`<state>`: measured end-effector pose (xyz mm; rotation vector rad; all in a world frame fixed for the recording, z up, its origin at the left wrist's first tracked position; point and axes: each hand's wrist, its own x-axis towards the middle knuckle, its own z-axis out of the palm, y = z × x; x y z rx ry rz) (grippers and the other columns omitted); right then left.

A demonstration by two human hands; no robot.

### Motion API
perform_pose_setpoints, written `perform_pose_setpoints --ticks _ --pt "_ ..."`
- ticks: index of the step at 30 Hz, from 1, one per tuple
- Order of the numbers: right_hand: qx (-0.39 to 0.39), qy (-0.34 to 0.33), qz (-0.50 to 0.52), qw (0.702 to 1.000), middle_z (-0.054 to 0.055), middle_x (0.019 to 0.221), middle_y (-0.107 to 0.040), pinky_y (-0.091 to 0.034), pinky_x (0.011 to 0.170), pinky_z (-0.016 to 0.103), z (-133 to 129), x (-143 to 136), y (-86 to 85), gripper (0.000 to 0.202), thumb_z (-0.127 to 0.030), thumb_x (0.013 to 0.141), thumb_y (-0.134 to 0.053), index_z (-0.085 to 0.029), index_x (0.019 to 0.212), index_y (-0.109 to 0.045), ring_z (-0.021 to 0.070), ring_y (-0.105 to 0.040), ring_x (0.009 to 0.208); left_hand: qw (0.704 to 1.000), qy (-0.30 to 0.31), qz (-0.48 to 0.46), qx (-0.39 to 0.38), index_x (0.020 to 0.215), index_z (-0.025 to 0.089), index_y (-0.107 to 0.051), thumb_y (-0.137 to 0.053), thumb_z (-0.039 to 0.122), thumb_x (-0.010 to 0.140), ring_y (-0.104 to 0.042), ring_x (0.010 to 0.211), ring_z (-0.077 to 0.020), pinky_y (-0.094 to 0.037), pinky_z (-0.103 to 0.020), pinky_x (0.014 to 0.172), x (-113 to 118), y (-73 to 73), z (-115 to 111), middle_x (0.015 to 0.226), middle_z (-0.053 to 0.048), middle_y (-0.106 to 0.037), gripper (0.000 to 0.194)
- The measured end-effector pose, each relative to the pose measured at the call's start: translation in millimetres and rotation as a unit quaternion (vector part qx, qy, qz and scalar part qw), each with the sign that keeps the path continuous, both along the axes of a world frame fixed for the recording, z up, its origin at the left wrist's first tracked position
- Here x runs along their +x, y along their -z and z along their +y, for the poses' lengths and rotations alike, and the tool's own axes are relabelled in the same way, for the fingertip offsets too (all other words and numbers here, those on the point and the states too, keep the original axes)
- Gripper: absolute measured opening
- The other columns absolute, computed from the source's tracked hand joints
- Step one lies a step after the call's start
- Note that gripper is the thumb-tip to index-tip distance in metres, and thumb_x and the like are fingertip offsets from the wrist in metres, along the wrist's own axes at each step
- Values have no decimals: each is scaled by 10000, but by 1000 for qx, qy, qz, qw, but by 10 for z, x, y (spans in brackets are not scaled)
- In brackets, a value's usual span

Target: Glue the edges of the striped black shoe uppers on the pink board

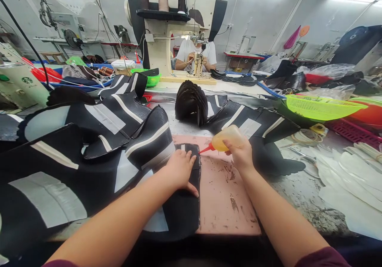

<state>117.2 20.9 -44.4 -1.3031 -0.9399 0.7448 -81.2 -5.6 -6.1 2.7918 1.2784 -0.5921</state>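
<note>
My left hand [182,171] lies flat with its fingers spread on a black leather-like piece [185,209], which rests partly on a pink board [228,203]. In my right hand [241,153] is a squeeze bottle [228,138] of yellowish liquid, tilted so that its red nozzle points left and down. The nozzle tip is at the right edge of the black piece, just beyond my left fingertips; whether it touches is too small to tell. More black pieces with white strips [149,139] spread to the left of my left hand.
Behind the board stand a curled dark stack [191,103] and a sewing machine [158,40], with a person in a white shirt [182,52] beyond it. Further black pieces [268,125], scissors [304,155], white sheets [352,183] and a yellow-green basket [324,107] are at the right.
</note>
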Motion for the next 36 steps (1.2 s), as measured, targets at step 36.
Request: perform_pose_setpoints --ticks 36 --pt "-37 -49 44 997 11 770 -583 -506 419 268 -941 59 84 532 -431 513 -793 -174 882 -508 182 -599 627 999 20 49 -5 1380 35 -238 -608 782 417 -347 1235 -361 -236 -402 1014 39 -11 16 1436 -221 -225 1273"
